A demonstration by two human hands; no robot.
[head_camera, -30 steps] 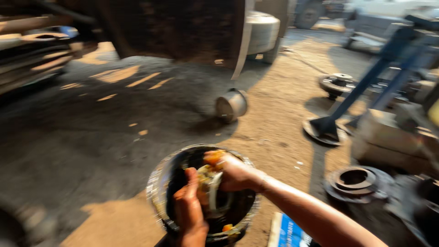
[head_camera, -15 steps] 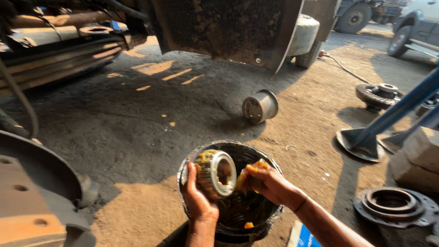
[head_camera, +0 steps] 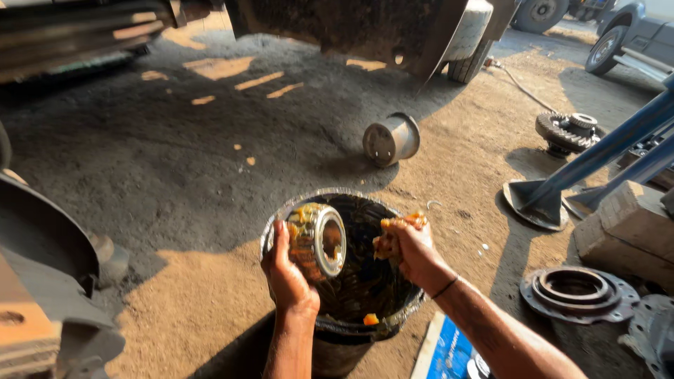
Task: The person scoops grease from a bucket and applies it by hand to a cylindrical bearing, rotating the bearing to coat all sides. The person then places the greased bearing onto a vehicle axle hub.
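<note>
Since 0.5 s ago, our left hand (head_camera: 286, 275) still grips the greasy round metal bearing (head_camera: 317, 239) over the black-lined bucket (head_camera: 337, 326), while our right hand (head_camera: 406, 244) has drawn back, cupping orange grease (head_camera: 399, 223).

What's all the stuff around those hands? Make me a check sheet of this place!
Surface: dusty dirt ground, part sun, part shade.
Job's things: greasy bearing ring over a black grease bucket.
Clutter: metal hub cap, ring gear, flanged ring, blocks, blue stand.
Grippers: left hand holds the bearing ring; right hand full of orange grease.
Cables: a hose on the ground.
Surroundings: truck underside, tyre.
</note>
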